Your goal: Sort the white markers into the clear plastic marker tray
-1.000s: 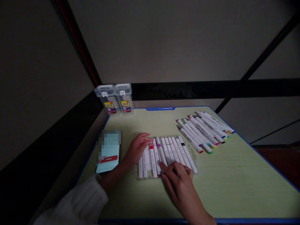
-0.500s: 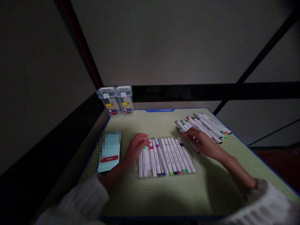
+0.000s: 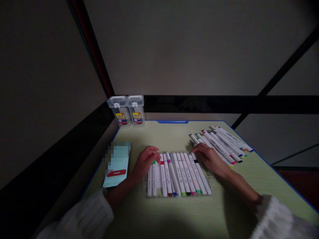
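A shallow clear plastic tray (image 3: 159, 197) holds a row of white markers (image 3: 183, 176) with coloured caps and bands, lying side by side. My left hand (image 3: 147, 161) is at the tray's upper left corner, its fingers loosely bent over the marker tops by the green and red bands. At the upper right corner is my right hand (image 3: 210, 159), fingers stretched toward the top ends of the rightmost markers, near the black-banded one. I see nothing held in either hand. Behind my right hand lies a loose pile of white markers (image 3: 221, 141), partly covered by it.
Two clear lidded marker boxes (image 3: 136, 111) stand at the table's back left corner. A phone (image 3: 117, 166) with a lit screen lies left of my left hand. The pale table (image 3: 174, 136) has a blue edge, with a wall behind it.
My right hand has gone from the lower ends of the tray's markers to their upper right ends. My left hand stays at the upper left. The view has tilted slightly.
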`<state>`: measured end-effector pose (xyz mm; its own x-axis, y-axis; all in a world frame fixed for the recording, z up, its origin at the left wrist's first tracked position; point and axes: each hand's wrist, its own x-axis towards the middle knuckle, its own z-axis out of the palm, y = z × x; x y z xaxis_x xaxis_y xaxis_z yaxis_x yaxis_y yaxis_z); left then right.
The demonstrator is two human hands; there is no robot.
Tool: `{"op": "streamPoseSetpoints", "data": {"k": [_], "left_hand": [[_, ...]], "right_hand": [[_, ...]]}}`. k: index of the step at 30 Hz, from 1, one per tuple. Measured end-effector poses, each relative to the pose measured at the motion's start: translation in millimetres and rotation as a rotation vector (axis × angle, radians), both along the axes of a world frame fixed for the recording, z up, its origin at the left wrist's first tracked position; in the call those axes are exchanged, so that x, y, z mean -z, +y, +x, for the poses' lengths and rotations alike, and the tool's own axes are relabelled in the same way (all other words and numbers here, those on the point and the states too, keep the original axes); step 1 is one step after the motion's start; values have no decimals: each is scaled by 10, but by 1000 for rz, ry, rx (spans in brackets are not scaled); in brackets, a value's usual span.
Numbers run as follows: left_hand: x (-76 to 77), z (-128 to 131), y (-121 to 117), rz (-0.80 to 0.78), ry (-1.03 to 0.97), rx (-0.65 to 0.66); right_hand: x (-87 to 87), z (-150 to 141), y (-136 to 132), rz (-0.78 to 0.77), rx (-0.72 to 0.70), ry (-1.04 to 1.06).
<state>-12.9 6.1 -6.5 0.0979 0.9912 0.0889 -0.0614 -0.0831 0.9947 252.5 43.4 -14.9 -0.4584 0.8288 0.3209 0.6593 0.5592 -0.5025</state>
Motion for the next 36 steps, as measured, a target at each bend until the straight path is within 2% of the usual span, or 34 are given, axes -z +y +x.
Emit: {"op": "streamPoseSetpoints", "data": {"k": [11,20,23,28,33,36], "left_hand": [[-35,9,-26,-10,30,6],[-12,12,-19,3,28,12],[-5,15,-17,9,27,13],[0,26,-13,23,27,7],[-31,45,-31,22,33,-3],[-42,55,-37,18,34,-9]], "right_hand": [[52,27,-45,32,110,-98],[11,-100,-163,120,246,-334],[65,-85,-130,41,246,-221],[146,2,-28,-52,154,-9],[114,23,-1,-95,120,91],[88,6,-14,-108,146,107]]}}
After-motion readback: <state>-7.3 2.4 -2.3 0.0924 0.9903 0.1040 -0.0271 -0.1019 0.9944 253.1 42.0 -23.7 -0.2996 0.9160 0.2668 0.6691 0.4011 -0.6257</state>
